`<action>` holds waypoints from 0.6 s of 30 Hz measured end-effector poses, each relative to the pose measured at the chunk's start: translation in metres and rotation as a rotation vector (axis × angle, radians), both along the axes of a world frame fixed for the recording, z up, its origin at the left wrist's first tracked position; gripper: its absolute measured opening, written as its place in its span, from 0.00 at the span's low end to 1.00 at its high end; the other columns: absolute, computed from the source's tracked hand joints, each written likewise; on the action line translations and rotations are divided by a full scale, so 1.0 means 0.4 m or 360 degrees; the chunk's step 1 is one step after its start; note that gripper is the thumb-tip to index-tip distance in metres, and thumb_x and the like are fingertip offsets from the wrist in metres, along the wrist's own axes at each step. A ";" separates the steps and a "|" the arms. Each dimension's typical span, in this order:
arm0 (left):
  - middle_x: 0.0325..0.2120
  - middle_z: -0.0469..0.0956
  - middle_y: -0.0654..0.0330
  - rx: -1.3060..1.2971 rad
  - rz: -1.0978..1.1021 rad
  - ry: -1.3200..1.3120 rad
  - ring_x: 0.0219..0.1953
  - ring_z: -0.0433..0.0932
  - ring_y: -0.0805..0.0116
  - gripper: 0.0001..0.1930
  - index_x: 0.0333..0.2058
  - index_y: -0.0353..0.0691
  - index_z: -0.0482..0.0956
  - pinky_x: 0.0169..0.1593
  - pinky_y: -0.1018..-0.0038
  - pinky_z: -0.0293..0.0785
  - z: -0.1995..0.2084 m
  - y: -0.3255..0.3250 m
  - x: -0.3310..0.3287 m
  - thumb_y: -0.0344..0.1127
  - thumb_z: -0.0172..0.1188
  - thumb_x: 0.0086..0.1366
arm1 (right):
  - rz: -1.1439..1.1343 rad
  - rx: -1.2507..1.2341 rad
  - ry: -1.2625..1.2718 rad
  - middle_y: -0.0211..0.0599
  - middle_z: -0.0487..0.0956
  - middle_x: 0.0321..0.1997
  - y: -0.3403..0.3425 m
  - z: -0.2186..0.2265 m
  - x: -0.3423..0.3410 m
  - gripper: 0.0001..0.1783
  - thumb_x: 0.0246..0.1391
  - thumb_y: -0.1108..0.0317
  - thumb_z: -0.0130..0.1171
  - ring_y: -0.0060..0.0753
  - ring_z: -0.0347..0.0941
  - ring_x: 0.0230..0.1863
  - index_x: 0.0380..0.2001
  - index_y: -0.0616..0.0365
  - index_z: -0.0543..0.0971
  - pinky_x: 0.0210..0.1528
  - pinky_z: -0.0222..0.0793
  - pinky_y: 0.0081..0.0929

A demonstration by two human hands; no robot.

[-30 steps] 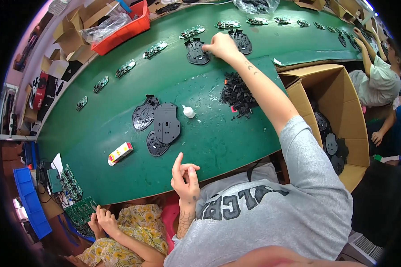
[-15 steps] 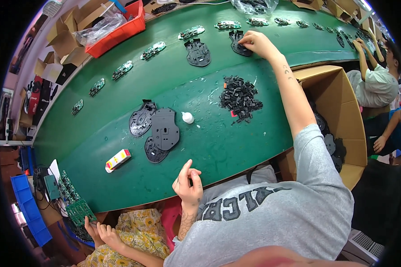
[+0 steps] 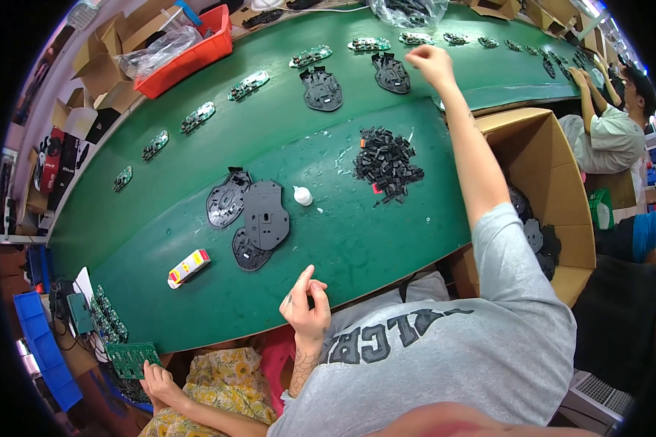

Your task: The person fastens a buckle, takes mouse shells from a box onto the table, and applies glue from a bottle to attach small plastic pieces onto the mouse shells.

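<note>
Two black shells [image 3: 357,81] already sit at 12 o'clock; right hand [image 3: 431,64] reaches beside them, grip unclear. Left hand [image 3: 305,302] loosely curled, empty. Three shells [image 3: 254,218] left, I'd guess.

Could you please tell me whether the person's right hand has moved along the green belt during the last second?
Yes. The right hand has moved rightward along the far side of the green belt, from the left black shell past the right black shell.
</note>
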State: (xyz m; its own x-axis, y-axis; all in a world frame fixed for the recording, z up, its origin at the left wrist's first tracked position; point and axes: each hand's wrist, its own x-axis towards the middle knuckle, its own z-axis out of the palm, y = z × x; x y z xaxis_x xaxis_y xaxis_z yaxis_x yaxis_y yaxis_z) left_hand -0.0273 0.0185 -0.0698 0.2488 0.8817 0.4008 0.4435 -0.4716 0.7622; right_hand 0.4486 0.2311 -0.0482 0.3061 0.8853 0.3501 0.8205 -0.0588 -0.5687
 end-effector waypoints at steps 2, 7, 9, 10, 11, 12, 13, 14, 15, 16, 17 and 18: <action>0.19 0.79 0.60 0.0002 0.0003 0.0009 0.19 0.77 0.70 0.15 0.46 0.31 0.77 0.26 0.75 0.72 -0.005 -0.003 0.003 0.21 0.54 0.59 | -0.0778 0.0080 0.0621 0.38 0.84 0.33 -0.004 -0.022 -0.002 0.13 0.42 0.59 0.68 0.35 0.80 0.35 0.30 0.54 0.84 0.42 0.74 0.32; 0.19 0.79 0.60 0.0011 0.0004 0.0012 0.19 0.77 0.69 0.15 0.46 0.31 0.77 0.26 0.75 0.72 -0.008 -0.003 -0.005 0.21 0.55 0.58 | -0.0847 -0.0050 0.0370 0.37 0.84 0.33 -0.008 -0.055 -0.089 0.13 0.41 0.55 0.66 0.40 0.81 0.38 0.28 0.50 0.85 0.44 0.74 0.34; 0.19 0.79 0.60 0.0024 0.0008 0.0006 0.19 0.77 0.69 0.15 0.45 0.31 0.77 0.26 0.75 0.72 -0.008 -0.002 -0.002 0.21 0.55 0.58 | -0.0858 -0.0032 0.0307 0.38 0.84 0.34 -0.010 -0.051 -0.088 0.13 0.41 0.55 0.66 0.41 0.80 0.39 0.27 0.50 0.85 0.44 0.74 0.34; 0.19 0.79 0.59 0.0025 0.0006 -0.0005 0.19 0.77 0.69 0.15 0.45 0.31 0.77 0.26 0.75 0.72 -0.009 -0.002 -0.001 0.21 0.55 0.58 | -0.0875 -0.0017 0.0247 0.39 0.84 0.34 -0.015 -0.051 -0.093 0.12 0.41 0.55 0.65 0.42 0.80 0.39 0.26 0.50 0.85 0.45 0.74 0.35; 0.19 0.79 0.59 0.0026 0.0003 -0.0016 0.19 0.77 0.69 0.15 0.45 0.30 0.77 0.26 0.75 0.72 -0.010 -0.002 -0.001 0.20 0.55 0.58 | -0.0856 0.0032 0.0205 0.43 0.83 0.33 -0.021 -0.047 -0.102 0.13 0.43 0.57 0.62 0.45 0.80 0.39 0.26 0.53 0.85 0.44 0.74 0.37; 0.19 0.79 0.59 0.0021 0.0009 -0.0014 0.19 0.77 0.69 0.15 0.45 0.30 0.77 0.26 0.75 0.72 -0.011 -0.003 -0.002 0.20 0.55 0.58 | -0.0850 0.0026 0.0206 0.43 0.83 0.33 -0.018 -0.060 -0.100 0.13 0.43 0.57 0.62 0.45 0.80 0.39 0.26 0.53 0.85 0.44 0.74 0.37; 0.19 0.79 0.59 0.0036 0.0008 0.0007 0.19 0.77 0.69 0.15 0.45 0.30 0.77 0.26 0.75 0.72 -0.009 -0.004 -0.002 0.20 0.55 0.58 | -0.0793 0.0128 -0.0001 0.45 0.83 0.32 -0.021 -0.069 -0.095 0.14 0.44 0.57 0.61 0.47 0.79 0.38 0.27 0.55 0.85 0.44 0.74 0.38; 0.19 0.79 0.59 0.0051 0.0006 0.0027 0.19 0.77 0.69 0.15 0.45 0.30 0.77 0.26 0.74 0.72 -0.008 -0.004 -0.002 0.20 0.55 0.58 | -0.0734 0.0229 -0.0207 0.46 0.82 0.30 -0.024 -0.077 -0.089 0.15 0.45 0.57 0.60 0.48 0.79 0.36 0.28 0.57 0.85 0.43 0.74 0.39; 0.19 0.79 0.59 0.0047 0.0001 0.0028 0.19 0.77 0.69 0.15 0.45 0.30 0.77 0.26 0.74 0.72 -0.007 -0.004 0.000 0.20 0.55 0.58 | -0.0738 0.0226 -0.0208 0.46 0.82 0.30 -0.029 -0.081 -0.078 0.15 0.45 0.57 0.60 0.48 0.79 0.36 0.28 0.57 0.85 0.43 0.74 0.39; 0.19 0.79 0.59 0.0054 -0.0001 0.0029 0.19 0.77 0.68 0.15 0.45 0.30 0.77 0.26 0.74 0.72 -0.007 -0.003 -0.002 0.20 0.55 0.58 | -0.0725 0.0276 -0.0265 0.47 0.82 0.30 -0.035 -0.074 -0.079 0.16 0.47 0.57 0.59 0.49 0.78 0.36 0.28 0.58 0.85 0.44 0.73 0.39; 0.19 0.79 0.59 0.0062 -0.0005 0.0031 0.19 0.77 0.68 0.15 0.45 0.30 0.78 0.26 0.74 0.72 -0.007 -0.003 -0.002 0.20 0.55 0.57 | -0.0713 0.0327 -0.0323 0.49 0.81 0.30 -0.042 -0.071 -0.078 0.17 0.48 0.56 0.57 0.50 0.78 0.36 0.29 0.59 0.85 0.44 0.73 0.40; 0.19 0.79 0.59 0.0057 -0.0010 0.0033 0.19 0.77 0.68 0.15 0.45 0.30 0.78 0.26 0.74 0.72 -0.008 -0.002 -0.002 0.20 0.55 0.57 | -0.0717 0.0321 -0.0323 0.49 0.81 0.30 -0.046 -0.072 -0.071 0.17 0.48 0.56 0.57 0.50 0.78 0.36 0.29 0.59 0.85 0.44 0.73 0.40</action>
